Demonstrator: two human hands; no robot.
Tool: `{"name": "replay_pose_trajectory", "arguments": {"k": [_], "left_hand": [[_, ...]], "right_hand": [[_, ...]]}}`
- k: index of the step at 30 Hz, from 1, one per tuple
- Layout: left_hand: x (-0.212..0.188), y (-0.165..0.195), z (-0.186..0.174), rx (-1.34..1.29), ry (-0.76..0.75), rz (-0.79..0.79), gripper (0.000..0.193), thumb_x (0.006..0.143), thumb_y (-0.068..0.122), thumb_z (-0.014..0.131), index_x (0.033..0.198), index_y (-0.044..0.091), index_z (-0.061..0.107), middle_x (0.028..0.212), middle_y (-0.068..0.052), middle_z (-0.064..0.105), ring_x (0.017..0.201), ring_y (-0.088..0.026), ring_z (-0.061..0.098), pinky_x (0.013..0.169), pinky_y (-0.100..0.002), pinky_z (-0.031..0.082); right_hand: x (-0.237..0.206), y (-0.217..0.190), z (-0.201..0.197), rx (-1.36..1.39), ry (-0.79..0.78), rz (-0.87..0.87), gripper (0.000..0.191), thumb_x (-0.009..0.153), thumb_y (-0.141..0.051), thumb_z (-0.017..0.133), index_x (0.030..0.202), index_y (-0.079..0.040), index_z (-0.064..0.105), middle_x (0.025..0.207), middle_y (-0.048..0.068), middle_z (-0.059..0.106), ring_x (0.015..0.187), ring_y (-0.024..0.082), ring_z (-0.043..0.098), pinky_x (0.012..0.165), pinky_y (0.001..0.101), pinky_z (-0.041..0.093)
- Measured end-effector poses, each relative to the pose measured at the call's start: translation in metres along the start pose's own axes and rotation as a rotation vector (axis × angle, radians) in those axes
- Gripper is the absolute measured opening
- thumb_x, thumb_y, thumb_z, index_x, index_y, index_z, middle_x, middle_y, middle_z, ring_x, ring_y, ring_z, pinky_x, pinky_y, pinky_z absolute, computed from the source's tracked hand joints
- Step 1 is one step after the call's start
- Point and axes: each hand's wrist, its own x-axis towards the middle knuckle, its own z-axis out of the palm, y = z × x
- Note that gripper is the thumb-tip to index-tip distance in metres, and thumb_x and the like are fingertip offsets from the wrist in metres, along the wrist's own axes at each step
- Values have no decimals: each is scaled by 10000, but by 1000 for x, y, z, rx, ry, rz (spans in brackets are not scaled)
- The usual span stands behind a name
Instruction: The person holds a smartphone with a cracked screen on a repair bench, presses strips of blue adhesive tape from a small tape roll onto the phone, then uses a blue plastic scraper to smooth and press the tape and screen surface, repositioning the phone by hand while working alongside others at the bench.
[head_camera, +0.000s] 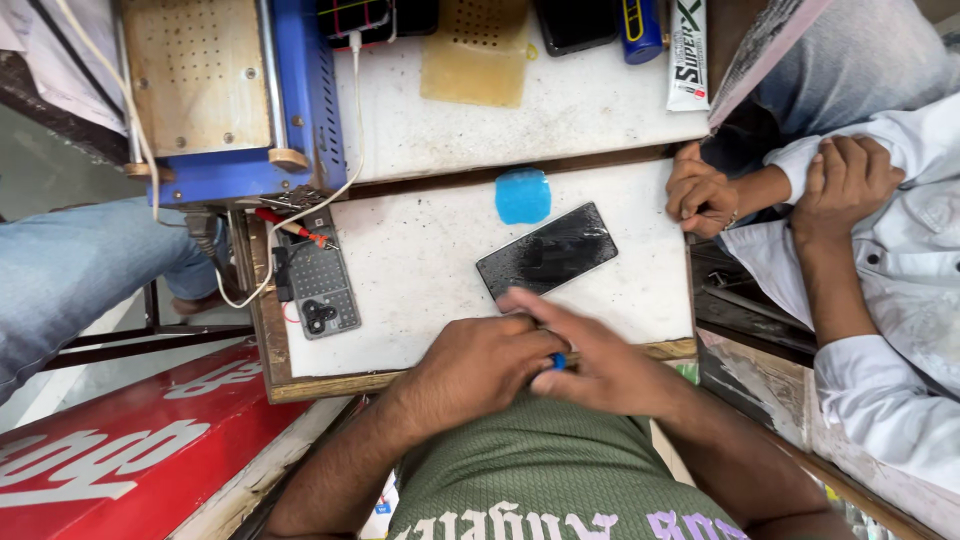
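My left hand (480, 365) and my right hand (590, 360) meet at the near edge of the white worktop (420, 260). Both close around a small blue thing (560, 361), of which only a tip shows between the fingers. Just beyond my right fingers lies a black phone (546, 250), face up, screen dark and smeared. A lump of blue gel (523, 195) rests on the board a little farther back.
A blue machine with a perforated metal plate (225, 90) stands at the back left. A grey perforated pad (318, 285) with red-tipped probes lies left. A yellowish mat (478, 55) and a glue tube (688, 50) sit behind. Another person's hands (700, 190) rest at right.
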Motion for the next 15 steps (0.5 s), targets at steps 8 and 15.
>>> {"name": "replay_pose_trajectory", "arguments": {"k": [8,15], "left_hand": [[16,-16,-32,-213,232,-145,268,982,179,692,1245,126,708,1091,-71,755,987,-181,752,826,-312,606],[41,-46,-17,-381,175,-276,295,969,166,676,1255,93,678,1135,-51,756,974,-131,711,795,-282,573]], "right_hand": [[-59,88,-54,320,49,245,349,1089,-237,547,997,33,747,786,94,623,716,141,552,681,288,472],[-48,99,-89,459,492,-253,386,1148,-355,496,941,-70,651,1038,105,625,1011,195,590,994,359,503]]}}
